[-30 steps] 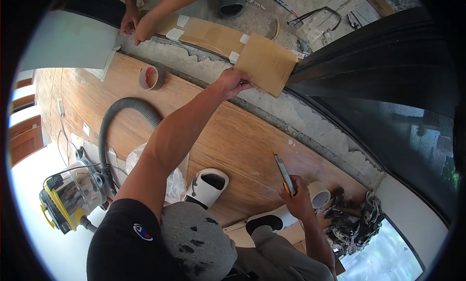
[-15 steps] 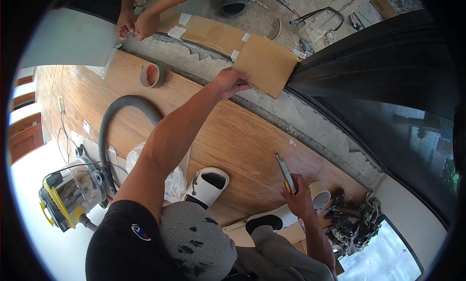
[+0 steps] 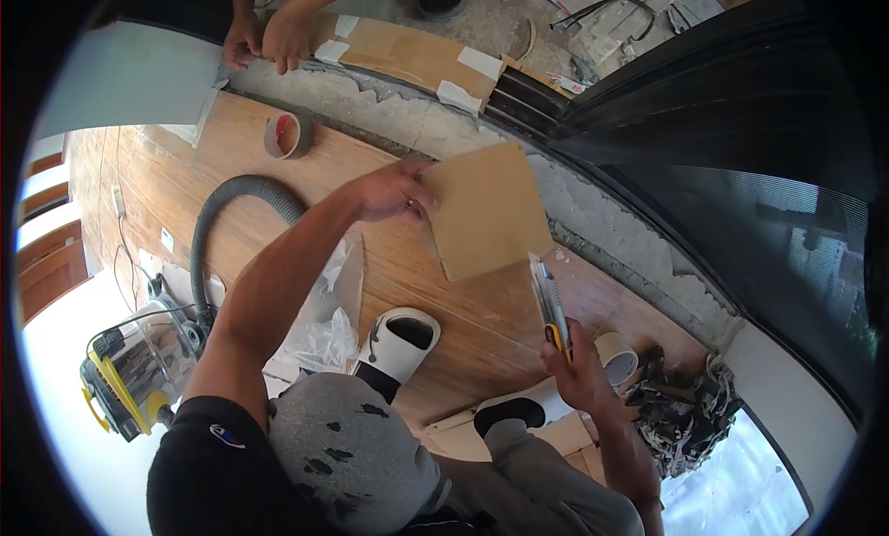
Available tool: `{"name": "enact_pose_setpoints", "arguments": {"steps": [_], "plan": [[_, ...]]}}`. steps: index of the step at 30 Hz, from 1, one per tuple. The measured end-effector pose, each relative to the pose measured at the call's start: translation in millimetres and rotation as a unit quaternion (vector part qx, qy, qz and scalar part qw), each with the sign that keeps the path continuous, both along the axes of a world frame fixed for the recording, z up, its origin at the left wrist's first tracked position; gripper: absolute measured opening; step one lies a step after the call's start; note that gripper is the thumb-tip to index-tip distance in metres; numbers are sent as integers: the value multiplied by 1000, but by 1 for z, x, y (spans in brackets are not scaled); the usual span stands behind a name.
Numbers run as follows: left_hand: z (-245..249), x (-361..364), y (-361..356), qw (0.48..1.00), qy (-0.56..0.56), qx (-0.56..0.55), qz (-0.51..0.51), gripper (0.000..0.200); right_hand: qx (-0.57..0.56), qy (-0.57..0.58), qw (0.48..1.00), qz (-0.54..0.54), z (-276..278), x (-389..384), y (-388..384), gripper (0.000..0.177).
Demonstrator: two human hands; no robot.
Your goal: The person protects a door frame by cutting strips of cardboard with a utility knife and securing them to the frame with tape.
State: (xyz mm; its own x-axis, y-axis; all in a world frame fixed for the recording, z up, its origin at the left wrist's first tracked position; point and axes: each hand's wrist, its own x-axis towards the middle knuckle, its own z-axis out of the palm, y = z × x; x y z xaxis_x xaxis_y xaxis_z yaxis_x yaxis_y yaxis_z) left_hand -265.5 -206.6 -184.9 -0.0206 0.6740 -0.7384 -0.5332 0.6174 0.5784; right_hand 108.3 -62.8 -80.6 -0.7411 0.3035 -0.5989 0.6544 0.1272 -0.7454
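My left hand [image 3: 394,191] grips the left edge of a square piece of brown cardboard [image 3: 491,212], which hangs over the wooden floor. In my right hand [image 3: 576,365] is a utility knife [image 3: 553,309] with a yellow and black grip, its tip just below the cardboard's lower right corner. Behind them, a cardboard strip [image 3: 407,59] with pieces of pale tape lies along the door track [image 3: 523,105]. A roll of tape [image 3: 615,355] rests beside my right hand.
Another person's hands [image 3: 269,45] are at the strip's left end. A brown tape roll [image 3: 288,136], a vacuum cleaner [image 3: 139,369] with its hose [image 3: 218,207], plastic wrap [image 3: 329,341] and a debris pile [image 3: 690,416] are on the floor. A dark screen [image 3: 722,100] stands at right.
My left hand has moved the cardboard piece off the door track, down towards my right hand, uncovering the track. The knife has come up slightly towards it. The other person's hands have shifted slightly.
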Motion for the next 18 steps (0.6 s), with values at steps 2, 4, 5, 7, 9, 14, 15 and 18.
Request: {"name": "enact_pose_setpoints", "arguments": {"steps": [2, 4, 5, 7, 9, 14, 15, 18], "plan": [[1, 14, 0, 1000, 22, -13, -12, 52, 8, -4, 1000, 19, 2, -8, 1, 28], [-10, 25, 3, 994, 101, -30, -39, 49, 45, -89, 992, 82, 5, -16, 7, 36], [-16, 27, 4, 994, 100, -30, -36, 49, 46, -90, 991, 84, 8, -24, 11, 36], [-18, 31, 6, 991, 129, -26, -16, 48, 61, -138, 983, 103, 12, -43, 18, 33], [-13, 39, 4, 991, 119, -51, 38, 45, 98, -119, 979, 136, 4, -50, 26, 32], [-25, 78, -22, 957, -5, -62, 282, 43, 128, -72, 974, 169, -10, -88, 39, 32], [-23, 87, -24, 952, 1, -92, 293, 42, 111, -53, 982, 141, -14, -97, 39, 33], [-11, 94, -26, 957, 51, -169, 230, 45, 98, -22, 989, 111, -34, -118, 37, 34]]}}
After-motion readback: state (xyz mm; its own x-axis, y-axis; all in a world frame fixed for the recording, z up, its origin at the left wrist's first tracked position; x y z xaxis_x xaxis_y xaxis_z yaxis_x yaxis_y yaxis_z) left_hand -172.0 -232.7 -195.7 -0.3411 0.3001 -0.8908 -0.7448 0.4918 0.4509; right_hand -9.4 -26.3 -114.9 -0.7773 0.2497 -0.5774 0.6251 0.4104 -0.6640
